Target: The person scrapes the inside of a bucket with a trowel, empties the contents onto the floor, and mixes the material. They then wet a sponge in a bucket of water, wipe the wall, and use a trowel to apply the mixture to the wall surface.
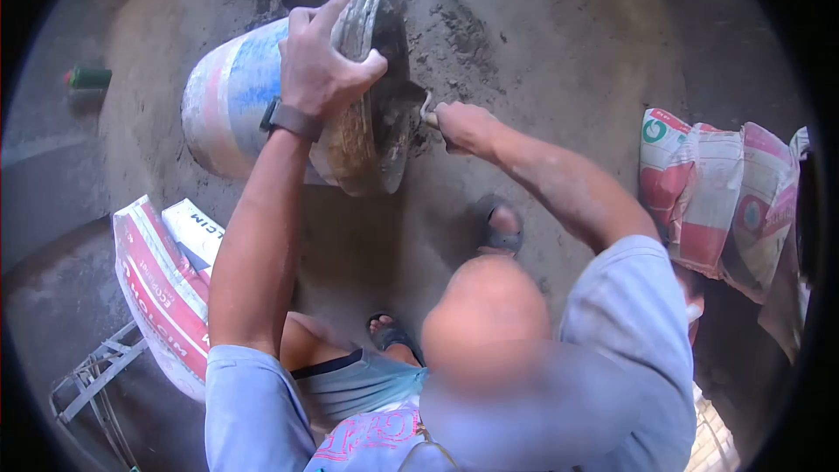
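Near a red-and-white cement sack, the bucket is lying on its side on the floor, and my left hand is bracing its rim, thumb and fingers spread wide, seemingly to stop it rolling. A trowel is reaching toward the sideways mouth, which seems to be giving it easy access; my right hand is closing snugly around its handle, while more sacks are standing farther right.
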`<state>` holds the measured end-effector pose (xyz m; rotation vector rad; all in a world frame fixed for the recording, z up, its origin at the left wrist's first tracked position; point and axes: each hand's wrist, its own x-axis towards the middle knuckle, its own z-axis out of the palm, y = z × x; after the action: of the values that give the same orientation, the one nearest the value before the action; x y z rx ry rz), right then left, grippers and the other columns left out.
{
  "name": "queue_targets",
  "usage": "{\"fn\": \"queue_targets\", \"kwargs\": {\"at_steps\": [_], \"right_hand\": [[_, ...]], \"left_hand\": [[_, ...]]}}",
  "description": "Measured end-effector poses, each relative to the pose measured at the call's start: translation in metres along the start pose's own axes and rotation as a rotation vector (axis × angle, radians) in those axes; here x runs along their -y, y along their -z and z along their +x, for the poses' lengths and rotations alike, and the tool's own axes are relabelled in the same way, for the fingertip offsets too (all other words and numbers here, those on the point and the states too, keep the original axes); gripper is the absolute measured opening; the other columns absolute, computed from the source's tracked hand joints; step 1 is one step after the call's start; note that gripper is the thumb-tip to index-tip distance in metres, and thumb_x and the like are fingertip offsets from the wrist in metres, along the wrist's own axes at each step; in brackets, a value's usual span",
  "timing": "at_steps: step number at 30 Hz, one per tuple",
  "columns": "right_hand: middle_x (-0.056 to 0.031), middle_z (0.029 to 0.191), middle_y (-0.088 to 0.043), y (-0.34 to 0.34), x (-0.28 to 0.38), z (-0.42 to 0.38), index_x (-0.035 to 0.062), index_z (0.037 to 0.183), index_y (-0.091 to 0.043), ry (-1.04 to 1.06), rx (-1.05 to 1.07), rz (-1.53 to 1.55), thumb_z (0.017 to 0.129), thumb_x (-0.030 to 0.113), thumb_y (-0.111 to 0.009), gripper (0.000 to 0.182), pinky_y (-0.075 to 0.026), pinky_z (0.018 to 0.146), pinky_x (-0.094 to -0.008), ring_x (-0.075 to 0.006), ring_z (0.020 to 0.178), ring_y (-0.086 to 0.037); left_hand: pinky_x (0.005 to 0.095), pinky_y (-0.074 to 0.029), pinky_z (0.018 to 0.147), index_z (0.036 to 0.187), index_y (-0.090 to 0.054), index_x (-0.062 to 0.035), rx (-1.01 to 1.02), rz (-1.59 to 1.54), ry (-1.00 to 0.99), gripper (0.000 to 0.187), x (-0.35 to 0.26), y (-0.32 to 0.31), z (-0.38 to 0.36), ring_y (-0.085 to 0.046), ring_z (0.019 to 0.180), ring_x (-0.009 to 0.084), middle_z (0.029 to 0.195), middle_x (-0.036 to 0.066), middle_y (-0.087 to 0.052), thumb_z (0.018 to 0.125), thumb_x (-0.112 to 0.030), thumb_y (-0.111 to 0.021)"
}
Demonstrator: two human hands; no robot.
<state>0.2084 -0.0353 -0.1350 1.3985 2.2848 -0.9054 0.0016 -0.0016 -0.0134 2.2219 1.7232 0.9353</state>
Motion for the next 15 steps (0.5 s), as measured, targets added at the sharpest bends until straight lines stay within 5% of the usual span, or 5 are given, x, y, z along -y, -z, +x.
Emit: {"fn": "queue_targets", "kwargs": {"at_steps": [3, 5, 6, 11, 15], "right_hand": [[-0.0203, 0.086, -0.061, 0.07, 0.005, -0.006, 0.001, 0.094, -0.051, 0.053, 0.124, -0.101, 0.08, 0.01, -0.048, 0.017, -0.049, 0.068, -0.0439, -0.0344, 0.079, -0.061], [-0.0177, 0.083, -0.061, 0.091, -0.01, 0.014, 0.002, 0.09, -0.05, 0.024, -0.381, -0.085, 0.081, 0.011, -0.048, 0.013, -0.048, 0.065, -0.0435, -0.0334, 0.077, -0.061], [-0.0164, 0.08, -0.06, 0.079, -0.011, 0.03, 0.0031, 0.087, -0.048, -0.18, -0.274, 0.114, 0.081, 0.011, -0.048, 0.01, -0.048, 0.065, -0.0439, -0.0328, 0.079, -0.06], [-0.0153, 0.094, -0.063, -0.026, 0.019, -0.001, 0.0039, 0.095, -0.058, -0.006, -0.155, 0.034, 0.084, 0.02, -0.045, 0.024, -0.048, 0.073, -0.0397, -0.029, 0.087, -0.061], [-0.0131, 0.083, -0.065, 0.054, 0.023, -0.01, 0.0063, 0.082, -0.063, 0.006, 0.122, 0.019, 0.08, 0.016, -0.049, 0.017, -0.05, 0.07, -0.0403, -0.0272, 0.079, -0.064]], "left_hand": [[0.0398, -0.046, 0.08, 0.116, -0.055, -0.0151, -0.012, 0.037, -0.012, 0.066, -0.002, -0.001, 0.0, -0.054, 0.085, 0.0328, 0.095, 0.018, -0.051, 0.053, -0.031, -0.067], [0.0392, -0.046, 0.079, 0.118, -0.054, -0.0146, 0.012, 0.032, 0.019, 0.068, -0.002, 0.0, -0.001, -0.055, 0.084, 0.0333, 0.095, 0.018, -0.05, 0.054, -0.03, -0.067], [0.0389, -0.046, 0.079, 0.118, -0.054, -0.0144, 0.002, 0.013, 0.008, 0.067, -0.002, -0.001, 0.003, -0.055, 0.084, 0.0333, 0.095, 0.018, -0.05, 0.054, -0.03, -0.067], [0.0388, -0.046, 0.081, 0.116, -0.054, -0.014, 0.014, 0.002, 0.006, 0.065, -0.007, 0.005, -0.006, -0.055, 0.087, 0.0327, 0.095, 0.018, -0.051, 0.054, -0.028, -0.066], [0.0377, -0.043, 0.081, 0.119, -0.053, -0.0122, -0.004, -0.023, -0.014, 0.065, -0.006, 0.003, -0.009, -0.052, 0.087, 0.0301, 0.094, 0.016, -0.05, 0.056, -0.026, -0.064]]}}
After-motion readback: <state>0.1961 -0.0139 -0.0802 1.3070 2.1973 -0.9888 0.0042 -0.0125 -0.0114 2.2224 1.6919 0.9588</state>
